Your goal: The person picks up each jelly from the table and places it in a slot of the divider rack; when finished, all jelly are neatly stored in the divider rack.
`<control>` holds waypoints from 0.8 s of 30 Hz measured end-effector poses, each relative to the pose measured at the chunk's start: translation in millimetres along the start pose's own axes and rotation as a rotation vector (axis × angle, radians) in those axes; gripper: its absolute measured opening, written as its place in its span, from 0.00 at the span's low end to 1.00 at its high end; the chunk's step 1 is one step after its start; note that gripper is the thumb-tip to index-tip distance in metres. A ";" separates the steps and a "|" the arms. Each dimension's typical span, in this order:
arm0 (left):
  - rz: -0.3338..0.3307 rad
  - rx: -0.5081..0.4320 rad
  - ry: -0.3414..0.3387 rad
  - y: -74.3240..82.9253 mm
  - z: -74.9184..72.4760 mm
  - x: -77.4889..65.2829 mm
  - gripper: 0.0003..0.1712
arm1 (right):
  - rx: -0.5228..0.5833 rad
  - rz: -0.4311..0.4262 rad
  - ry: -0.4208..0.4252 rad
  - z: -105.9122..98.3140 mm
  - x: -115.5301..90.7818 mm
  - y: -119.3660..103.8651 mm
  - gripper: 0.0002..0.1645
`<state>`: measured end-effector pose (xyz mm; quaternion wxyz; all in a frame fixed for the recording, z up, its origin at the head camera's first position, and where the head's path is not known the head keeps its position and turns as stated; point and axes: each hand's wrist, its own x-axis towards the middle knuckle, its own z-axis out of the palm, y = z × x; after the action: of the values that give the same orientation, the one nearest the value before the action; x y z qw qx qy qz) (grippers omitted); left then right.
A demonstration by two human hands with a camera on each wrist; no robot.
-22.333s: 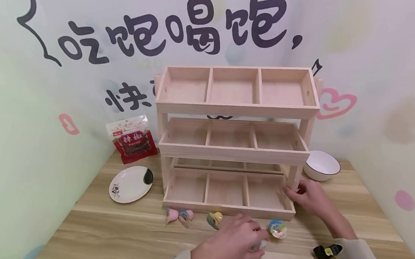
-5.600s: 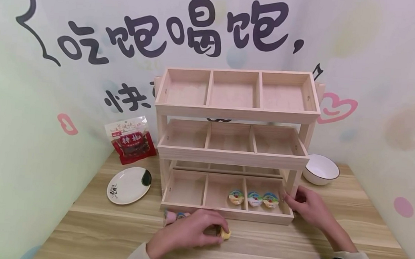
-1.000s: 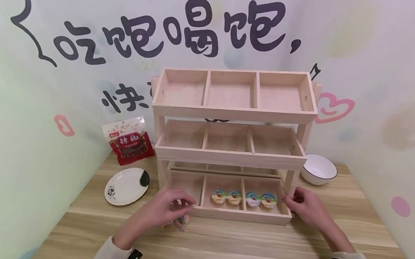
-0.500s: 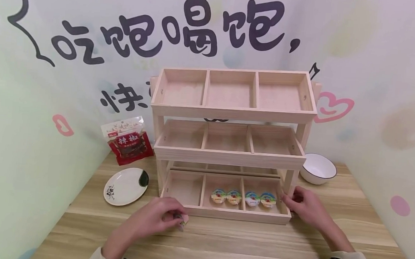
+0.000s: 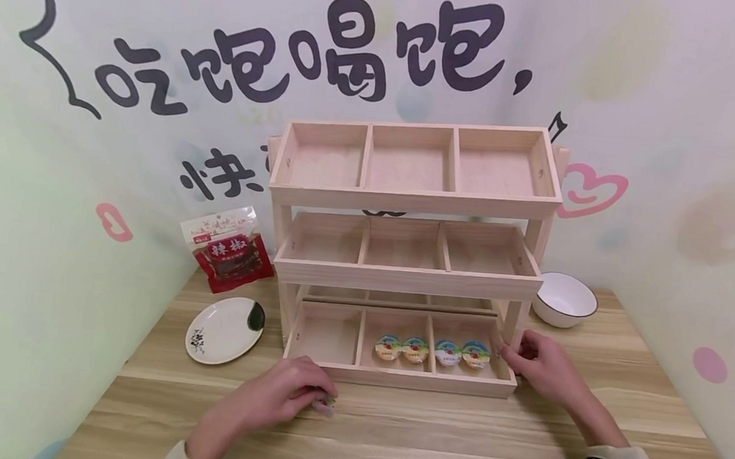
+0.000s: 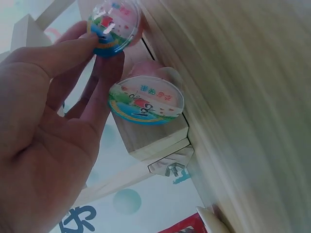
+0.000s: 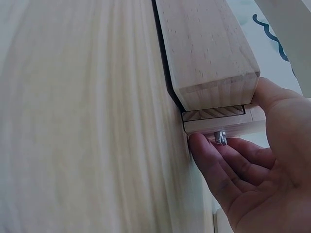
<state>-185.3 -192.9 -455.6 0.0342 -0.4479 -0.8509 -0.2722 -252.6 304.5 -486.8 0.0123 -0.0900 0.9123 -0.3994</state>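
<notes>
The left hand (image 5: 282, 394) is pinching a small pink jelly cup (image 6: 114, 28) between its thumb and fingers. The cup is staying just in front of the bottom tray (image 5: 421, 382) of a wooden shelf (image 5: 410, 203), and I cannot tell if it is touching the worktop (image 5: 442, 441). A second pink cup (image 6: 146, 99) is resting right beside it, by the front of the same tray, and its picture lid is facing the left wrist camera. In the head view, the left hand is hiding this second cup.

The right hand (image 5: 546, 363) is holding the right end of the bottom tray, and its fingers are curling close to a shiny metal nut (image 7: 221, 138).

Two more cups (image 5: 388, 348) are sitting side by side in the middle part of the bottom tray. Another two cups (image 5: 476, 355) are sitting in the right part, and all four are showing their bright lids.

A white plate (image 5: 226, 326) is lying left of the shelf, and a red bag (image 5: 228, 248) is standing behind it. A white bowl (image 5: 561, 313) is sitting to the right of the shelf.
</notes>
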 end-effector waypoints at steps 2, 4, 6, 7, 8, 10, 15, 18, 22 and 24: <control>0.028 0.002 0.002 0.7 0.2 1.6 0.09 | 0.001 0.000 0.002 0.1 -0.1 0.0 0.27; 0.028 -0.008 -0.003 1.2 0.6 3.6 0.10 | 0.002 -0.001 0.002 0.2 -0.4 0.2 0.28; 0.005 -0.020 -0.017 2.1 0.9 5.8 0.13 | 0.002 0.001 0.001 0.5 -0.5 0.4 0.28; -0.011 -0.020 -0.026 2.6 1.2 7.0 0.14 | 0.002 0.001 -0.001 0.6 -0.6 0.6 0.28; -0.030 -0.021 -0.037 3.0 1.5 8.0 0.16 | 0.003 0.001 -0.003 0.8 -0.5 0.8 0.28; -0.056 -0.006 -0.059 3.8 2.8 9.6 0.17 | -0.003 -0.001 -0.001 1.3 -0.2 1.3 0.28; -0.068 0.036 -0.063 5.9 9.2 11.9 0.14 | -0.008 -0.008 0.003 1.5 0.3 1.6 0.28; -0.084 0.027 -0.056 8.9 12.8 12.8 0.11 | -0.008 -0.009 0.003 0.9 0.1 0.8 0.28; -0.117 0.022 -0.085 11.7 14.5 14.6 0.16 | -0.012 -0.014 0.008 0.6 0.1 1.2 0.27; -0.119 0.020 -0.100 11.5 14.6 14.9 0.17 | -0.015 -0.017 0.011 0.8 0.2 2.1 0.27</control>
<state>-182.4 -169.4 -458.5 -0.0202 -0.4092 -0.8794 -0.2426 -253.1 305.3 -488.8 0.0031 -0.0958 0.9145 -0.3931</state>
